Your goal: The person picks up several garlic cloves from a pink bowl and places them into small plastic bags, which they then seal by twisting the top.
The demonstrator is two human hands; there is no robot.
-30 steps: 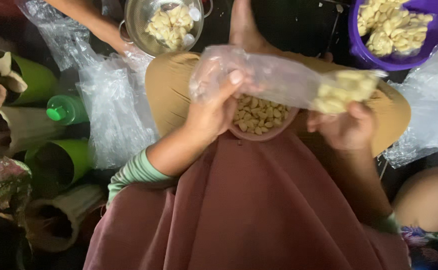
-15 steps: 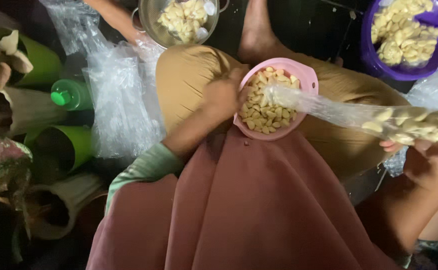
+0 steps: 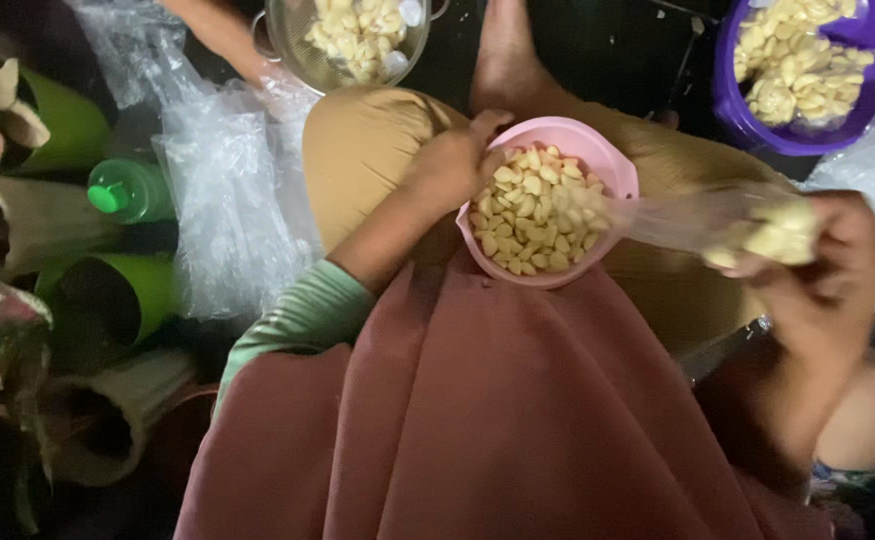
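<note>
A pink bowl (image 3: 598, 150) full of pale peeled cloves rests on my lap, on tan cloth. My left hand (image 3: 455, 160) grips the bowl's left rim. My right hand (image 3: 826, 270) is to the right of the bowl and holds a clear plastic bag (image 3: 718, 222) with a clump of the same pale cloves in its end. The bag's open mouth stretches toward the bowl's right rim. A reddish-brown cloth covers my front below the bowl.
A purple basin (image 3: 858, 110) of cloves sits at top right. A metal bowl (image 3: 288, 50) of cloves is at top centre, with another person's arm (image 3: 220, 35) beside it. Crumpled clear plastic (image 3: 228, 200), a green-capped bottle (image 3: 128, 188) and green leaf tubes (image 3: 108, 300) lie at left.
The bag has swung from above the bowl to the right and lower, uncovering the bowl. My left hand let go of the bag and took the bowl's rim.
</note>
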